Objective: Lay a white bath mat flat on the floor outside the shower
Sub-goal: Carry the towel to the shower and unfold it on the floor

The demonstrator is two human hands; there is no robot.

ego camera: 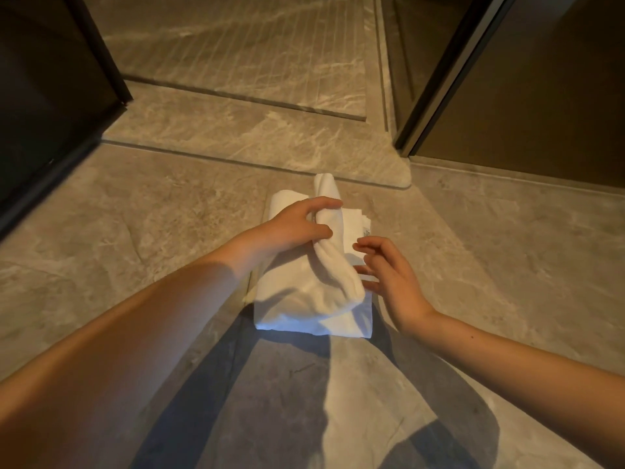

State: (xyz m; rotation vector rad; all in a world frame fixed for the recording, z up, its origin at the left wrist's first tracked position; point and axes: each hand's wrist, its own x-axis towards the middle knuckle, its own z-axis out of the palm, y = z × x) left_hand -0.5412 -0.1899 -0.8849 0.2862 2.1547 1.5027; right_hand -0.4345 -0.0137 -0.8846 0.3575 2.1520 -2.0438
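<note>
A white bath mat (304, 306) lies folded in a thick bundle on the grey stone floor, just in front of the raised shower threshold (257, 137). My left hand (287, 228) pinches a bunched fold of the mat and lifts it off the top of the bundle. My right hand (389, 275) hovers at the mat's right edge with fingers spread, fingertips close to or touching the fold, holding nothing. A small label shows on the mat's upper right corner.
The shower floor (236, 45) with grooved lines lies beyond the threshold. A dark glass panel (50, 96) stands at the left and a dark-framed door (456, 72) at the right. Bare marble-look floor (507, 248) spreads on both sides of the mat.
</note>
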